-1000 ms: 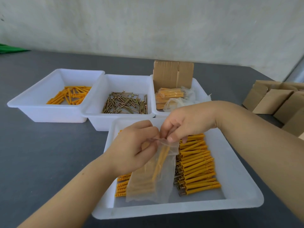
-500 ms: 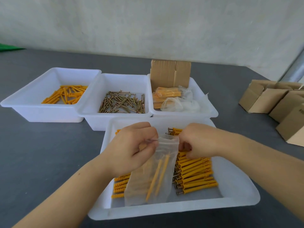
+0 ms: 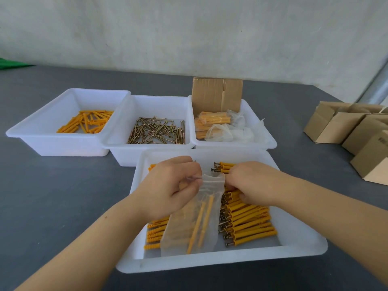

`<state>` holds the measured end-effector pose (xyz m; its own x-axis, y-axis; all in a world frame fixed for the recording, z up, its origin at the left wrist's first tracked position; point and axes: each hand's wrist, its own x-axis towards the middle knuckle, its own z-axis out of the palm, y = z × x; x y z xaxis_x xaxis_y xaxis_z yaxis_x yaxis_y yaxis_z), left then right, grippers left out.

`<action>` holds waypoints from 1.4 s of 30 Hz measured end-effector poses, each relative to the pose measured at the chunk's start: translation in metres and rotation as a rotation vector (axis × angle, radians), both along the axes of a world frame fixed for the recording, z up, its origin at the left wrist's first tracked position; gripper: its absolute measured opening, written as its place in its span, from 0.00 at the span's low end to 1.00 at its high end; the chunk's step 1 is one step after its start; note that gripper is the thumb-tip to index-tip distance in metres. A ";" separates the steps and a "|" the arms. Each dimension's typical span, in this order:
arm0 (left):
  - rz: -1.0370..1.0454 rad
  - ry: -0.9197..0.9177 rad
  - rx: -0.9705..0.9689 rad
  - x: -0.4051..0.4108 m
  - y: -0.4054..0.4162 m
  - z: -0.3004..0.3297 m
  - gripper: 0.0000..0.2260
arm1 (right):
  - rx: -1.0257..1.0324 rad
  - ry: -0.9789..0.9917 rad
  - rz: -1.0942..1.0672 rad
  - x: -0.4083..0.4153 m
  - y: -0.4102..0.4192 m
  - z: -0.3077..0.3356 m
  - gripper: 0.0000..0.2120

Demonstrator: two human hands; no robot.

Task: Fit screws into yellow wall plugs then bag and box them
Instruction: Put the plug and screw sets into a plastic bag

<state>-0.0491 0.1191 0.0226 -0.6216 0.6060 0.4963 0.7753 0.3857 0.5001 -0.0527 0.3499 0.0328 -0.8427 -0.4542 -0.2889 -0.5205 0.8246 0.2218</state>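
At frame centre, the left hand [image 3: 168, 185] is pinching a clear bag [image 3: 193, 219] of plugged screws; the right hand [image 3: 249, 181], fingers curled, is seemingly gripping assembled plugs [image 3: 249, 225].

A single head-worn camera looks forward and down from close above the near tray [image 3: 220, 263], which fills the lower middle, with three bins [image 3: 147, 152] just behind it, boxes [image 3: 344, 131] off to its right, and the wall behind all.
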 end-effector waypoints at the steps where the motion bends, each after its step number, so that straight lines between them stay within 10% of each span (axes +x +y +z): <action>1: -0.003 -0.006 -0.001 0.000 0.000 0.000 0.07 | -0.013 -0.003 -0.008 0.000 0.002 0.002 0.06; 42: 0.009 -0.047 -0.014 -0.002 0.001 -0.001 0.05 | 0.108 0.004 0.079 -0.002 0.003 -0.008 0.12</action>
